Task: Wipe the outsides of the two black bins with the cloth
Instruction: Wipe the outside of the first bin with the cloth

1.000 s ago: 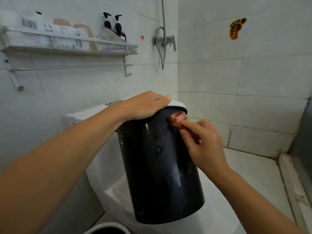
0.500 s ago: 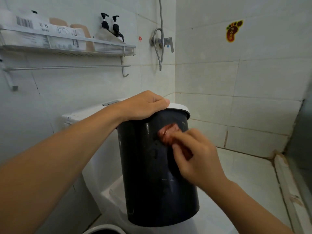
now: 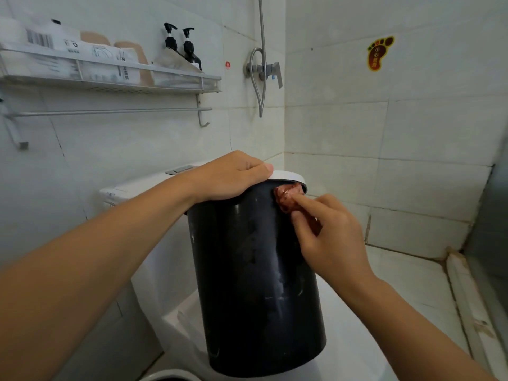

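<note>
From the head camera we see the black bin [image 3: 255,276] standing upright at centre frame on the closed toilet lid [image 3: 357,339]. At ten o'clock of the bin, our left hand [image 3: 231,176] curls over its white-rimmed top and grips it. At one o'clock, just under the rim, our right hand [image 3: 327,237] pinches the reddish cloth [image 3: 286,198] and presses it against the bin's wall. At eleven o'clock of the frame hangs a wall shelf [image 3: 110,81].

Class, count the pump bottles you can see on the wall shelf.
2: the left pump bottle and the right pump bottle stand side by side at the right end of the shelf. Packages there may hide others.
</note>
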